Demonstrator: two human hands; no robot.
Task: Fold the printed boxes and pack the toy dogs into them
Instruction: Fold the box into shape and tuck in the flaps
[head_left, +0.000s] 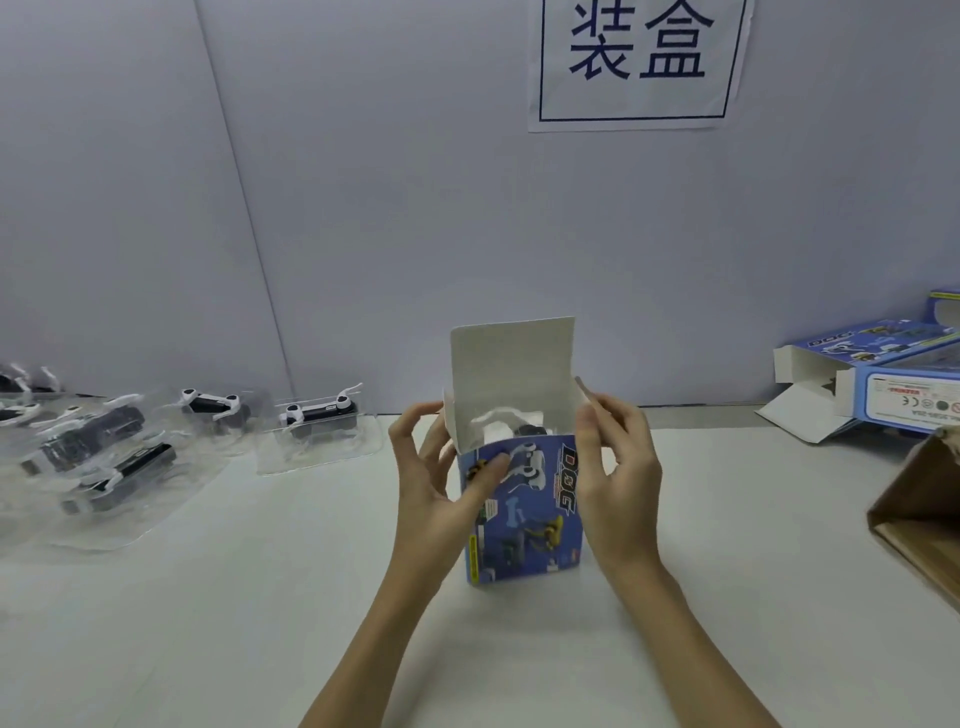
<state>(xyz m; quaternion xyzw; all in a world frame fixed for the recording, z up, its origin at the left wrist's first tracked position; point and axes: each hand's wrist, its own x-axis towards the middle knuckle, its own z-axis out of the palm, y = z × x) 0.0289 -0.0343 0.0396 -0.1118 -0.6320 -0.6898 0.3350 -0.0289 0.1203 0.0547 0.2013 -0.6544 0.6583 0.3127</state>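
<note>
A blue printed box (524, 525) marked DOG stands upright at the table's middle, its white top flap (511, 364) raised. Inside its open mouth shows a toy dog in clear plastic (511, 428). My left hand (436, 467) grips the box's left side, thumb on the printed front. My right hand (618, 473) holds the right side, fingers pinching the small right side flap (584, 387) at the top. More toy dogs in clear plastic trays (319, 423) lie at the left.
Several black-and-white toy dogs in blister trays (104, 457) cover the table's left. Flat and half-folded printed boxes (878, 379) are stacked at the far right. A brown carton (919, 514) juts in at the right edge. A sign hangs on the wall behind.
</note>
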